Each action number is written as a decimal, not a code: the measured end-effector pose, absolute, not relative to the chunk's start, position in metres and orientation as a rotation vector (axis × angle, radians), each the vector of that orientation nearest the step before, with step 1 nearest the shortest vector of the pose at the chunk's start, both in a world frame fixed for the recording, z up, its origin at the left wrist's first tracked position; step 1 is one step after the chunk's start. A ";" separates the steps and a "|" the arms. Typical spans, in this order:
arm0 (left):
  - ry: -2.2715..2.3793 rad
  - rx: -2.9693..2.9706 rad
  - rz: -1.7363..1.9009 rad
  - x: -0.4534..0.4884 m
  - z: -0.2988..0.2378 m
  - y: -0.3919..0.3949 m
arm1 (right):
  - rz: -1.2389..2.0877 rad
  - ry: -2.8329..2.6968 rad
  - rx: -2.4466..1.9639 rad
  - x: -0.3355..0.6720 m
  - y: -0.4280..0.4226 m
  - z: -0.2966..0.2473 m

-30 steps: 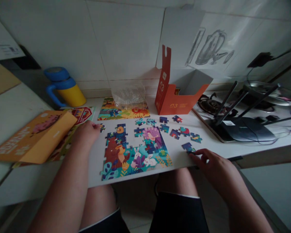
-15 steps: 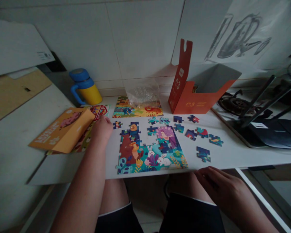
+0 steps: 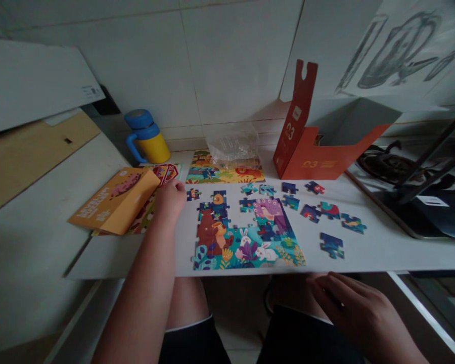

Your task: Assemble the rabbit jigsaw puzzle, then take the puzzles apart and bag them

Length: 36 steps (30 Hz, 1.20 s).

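Observation:
A partly joined jigsaw puzzle [image 3: 246,247] with a bear, rabbits and a peacock lies flat at the table's front edge, a gap in its upper middle. My left hand [image 3: 170,199] rests closed on the table to its left; whatever its fingers hold, if anything, is hidden. Just right of that hand lies a loose puzzle piece [image 3: 193,194]. My right hand [image 3: 358,306] hangs at the table edge over my lap, fingers curled, nothing seen in them. Several loose pieces lie right of the puzzle, among them a dark blue piece [image 3: 332,245] nearest that hand.
An orange-yellow card box [image 3: 116,199] leans left of my left hand. Behind the puzzle are a picture sheet [image 3: 231,174] under a clear plastic bag [image 3: 233,144], a blue-yellow flask [image 3: 147,136] and an open red-orange box [image 3: 322,159]. Black equipment [image 3: 432,212] stands at right.
The whole view has shifted, so the table and its things sit further right in the picture. Both hands keep nearly the same place and pose; no piece has visibly moved.

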<state>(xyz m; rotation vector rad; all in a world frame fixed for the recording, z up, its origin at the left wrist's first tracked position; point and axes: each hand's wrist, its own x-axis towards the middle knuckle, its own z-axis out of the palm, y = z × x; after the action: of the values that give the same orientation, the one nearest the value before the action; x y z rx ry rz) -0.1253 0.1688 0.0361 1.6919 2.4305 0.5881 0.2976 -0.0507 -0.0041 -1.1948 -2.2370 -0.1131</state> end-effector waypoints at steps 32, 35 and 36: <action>2.327 1.840 0.514 -0.115 0.037 0.165 | -0.046 -2.098 -1.347 0.279 0.018 0.005; 2.316 1.834 0.528 -0.114 0.039 0.164 | -0.052 -2.067 -1.399 0.277 0.023 -0.002; 2.308 1.836 0.543 -0.114 0.039 0.164 | -0.084 -2.081 -1.399 0.275 0.023 -0.005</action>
<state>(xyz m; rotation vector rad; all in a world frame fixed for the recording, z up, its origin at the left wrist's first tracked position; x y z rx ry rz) -0.1135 0.1635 0.0389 1.8362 2.3082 0.5425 0.2754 0.0231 -0.0048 -1.3989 -2.0808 -0.0836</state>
